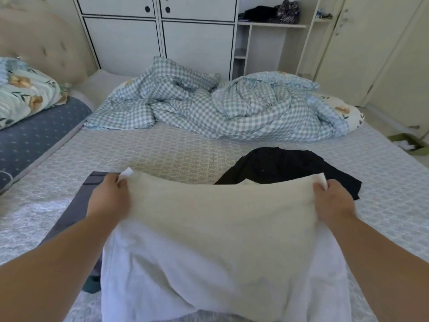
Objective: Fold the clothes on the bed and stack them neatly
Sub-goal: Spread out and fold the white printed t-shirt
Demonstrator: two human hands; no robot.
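— While both hands are up over the near part of the bed, what is each grip clamped on?

— The left hand [109, 196] pinches the far left corner of a white garment [216, 240], fingers curled over the edge. The right hand [332, 201] pinches the far right corner the same way. Between them the cloth is stretched wide and lifted, and its lower part hangs down toward the near edge of the view.

— Where does the garment sit relative to the rest?

— It is over the near middle of the bed [162, 152], partly covering what lies under it. At its left, under the left forearm, a dark grey garment [69, 219] lies flat on the bed. Just beyond the right hand, a black garment [290, 168] lies crumpled, its near edge hidden behind the white cloth.

— And farther out?

— Across the far side of the bed a blue-and-white checked duvet [209, 108] lies rumpled in a heap. At the far left a floral pillow [25, 91] rests on a dark blue dotted cushion [39, 133], against a padded headboard [44, 45]. Behind the bed stands a white wardrobe [157, 33], with open shelves [271, 25] to its right holding some dark items, too small to tell apart.
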